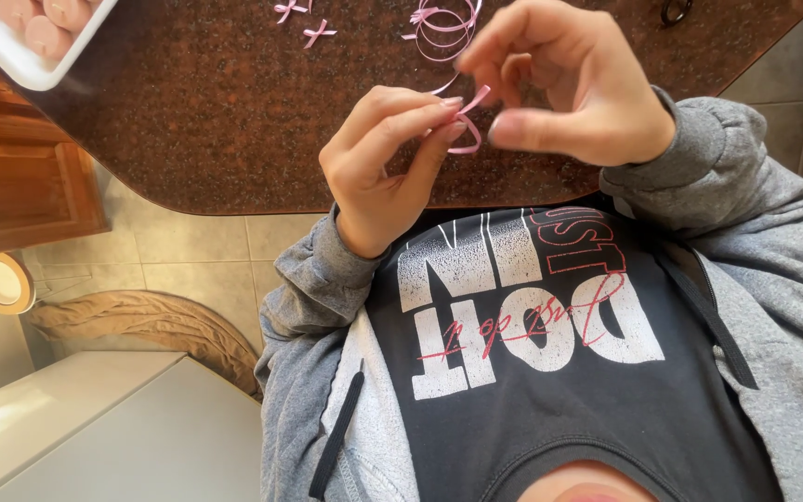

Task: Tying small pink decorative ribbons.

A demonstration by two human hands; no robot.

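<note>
Speckled brown granite counter across the frame's top; beige floor tiles lower left. At upper centre, left hand and right hand both pinch a thin, glossy pink ribbon, curled into a loop. Finished small bows and coiled ribbon lie above; white tray upper left.

A white tray of pink rounds sits on the speckled brown counter near two finished pink bows, a loose ribbon coil, wooden cabinets and tiled floor
</note>
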